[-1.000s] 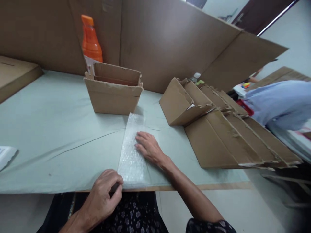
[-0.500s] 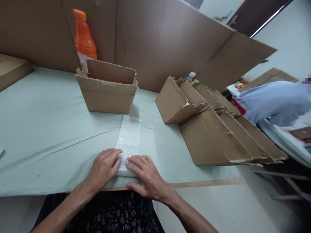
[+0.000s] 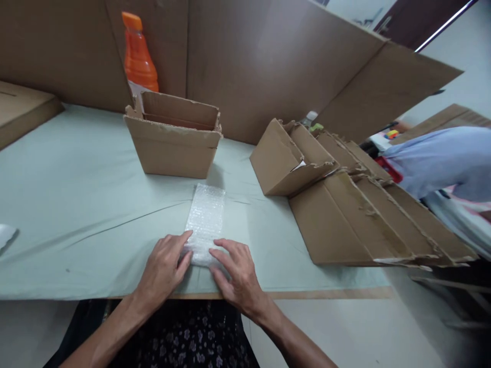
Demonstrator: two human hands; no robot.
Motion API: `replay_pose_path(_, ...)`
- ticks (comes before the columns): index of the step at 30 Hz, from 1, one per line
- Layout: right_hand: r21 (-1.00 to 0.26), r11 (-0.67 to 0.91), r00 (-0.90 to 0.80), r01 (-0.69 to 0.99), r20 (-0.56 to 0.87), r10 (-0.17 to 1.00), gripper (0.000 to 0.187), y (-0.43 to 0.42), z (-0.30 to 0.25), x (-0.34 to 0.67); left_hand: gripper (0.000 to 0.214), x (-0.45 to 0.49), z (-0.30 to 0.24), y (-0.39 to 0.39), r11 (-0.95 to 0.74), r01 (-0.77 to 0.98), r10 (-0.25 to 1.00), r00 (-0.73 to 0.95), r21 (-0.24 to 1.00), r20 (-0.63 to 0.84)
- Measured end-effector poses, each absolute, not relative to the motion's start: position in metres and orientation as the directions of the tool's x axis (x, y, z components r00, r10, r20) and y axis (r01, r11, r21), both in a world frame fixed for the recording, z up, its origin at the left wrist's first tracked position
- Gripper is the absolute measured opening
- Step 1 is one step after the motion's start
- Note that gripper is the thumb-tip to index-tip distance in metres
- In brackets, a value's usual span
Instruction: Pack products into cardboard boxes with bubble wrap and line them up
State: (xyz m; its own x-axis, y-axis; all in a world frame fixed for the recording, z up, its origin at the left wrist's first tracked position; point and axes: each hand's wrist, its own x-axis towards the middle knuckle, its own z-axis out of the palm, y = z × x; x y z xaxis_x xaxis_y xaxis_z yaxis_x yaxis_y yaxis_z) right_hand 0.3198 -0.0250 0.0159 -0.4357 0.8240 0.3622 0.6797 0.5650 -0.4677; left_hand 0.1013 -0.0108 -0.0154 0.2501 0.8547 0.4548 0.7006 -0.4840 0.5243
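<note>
A strip of clear bubble wrap lies lengthwise on the table, its near end folded over into a thicker band. My left hand holds that band at its left edge, the thumb below and the curved fingers above. On the opposite edge rests my right hand, fingers spread and thumb held apart, the fingertips touching the wrap. What lies under the fingertips is partly hidden. Beyond the wrap's far end stands an open-topped cardboard box.
Several cut cardboard boxes stand joined in rows on the right. An orange bottle is behind the single box, near a tall cardboard wall. A flat carton lies far left, a white scrap nearer. A person's pale blue sleeve shows at right.
The near end of the bubble wrap has shifted away from the table's front edge. My right hand's fingers have slid right, off the wrap's middle to its edge. The view has turned slightly left.
</note>
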Motion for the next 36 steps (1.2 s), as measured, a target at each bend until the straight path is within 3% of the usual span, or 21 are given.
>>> replay_pose_path(4,-0.388,0.595,-0.531,0.703,0.270,0.803,0.029,-0.022,0.010,0.320,0.043,0.101,-0.011,-0.014,-0.542,0.683,0.811,0.273,0.490,0.518)
replay_pose_path(7,-0.519,0.534,-0.485,0.667,0.242,0.841,0.025,-0.020,0.009,0.319,0.044,0.094,-0.003,-0.029,-0.587,0.622,0.798,0.338,0.518,0.499)
replay_pose_path(10,-0.630,0.491,-0.478,0.602,0.210,0.853,0.024,-0.024,0.015,0.320,0.046,0.090,0.003,-0.038,-0.529,0.605,0.845,0.311,0.595,0.435)
replay_pose_path(14,-0.478,0.567,-0.465,0.671,0.324,0.824,0.028,-0.028,0.023,0.321,0.039,0.091,-0.002,-0.027,-0.470,0.677,0.872,0.253,0.566,0.420)
replay_pose_path(18,-0.336,0.634,-0.560,0.697,0.298,0.773,0.026,-0.021,0.018,0.319,0.035,0.094,-0.007,-0.018,-0.486,0.719,0.842,0.232,0.497,0.488)
replay_pose_path(20,-0.386,0.619,-0.542,0.684,0.298,0.786,0.021,-0.018,0.014,0.317,0.037,0.094,-0.004,-0.024,-0.530,0.690,0.820,0.269,0.493,0.505)
replay_pose_path(22,-0.517,0.576,-0.511,0.633,0.280,0.813,0.021,-0.018,0.012,0.317,0.038,0.093,0.000,-0.033,-0.562,0.649,0.811,0.309,0.512,0.497)
replay_pose_path(25,-0.639,0.526,-0.500,0.562,0.243,0.831,0.023,-0.022,0.014,0.318,0.040,0.089,0.004,-0.042,-0.528,0.623,0.843,0.302,0.577,0.445)
replay_pose_path(29,-0.492,0.580,-0.449,0.649,0.369,0.814,0.027,-0.024,0.021,0.319,0.034,0.088,-0.004,-0.032,-0.450,0.679,0.879,0.220,0.580,0.424)
replay_pose_path(32,-0.361,0.657,-0.573,0.662,0.322,0.754,0.031,-0.019,0.022,0.312,0.030,0.088,-0.010,-0.018,-0.397,0.730,0.888,0.154,0.556,0.433)
replay_pose_path(36,-0.328,0.667,-0.623,0.669,0.243,0.744,0.024,-0.004,0.016,0.302,0.038,0.089,-0.006,-0.018,-0.205,0.658,0.956,-0.023,0.725,0.292)
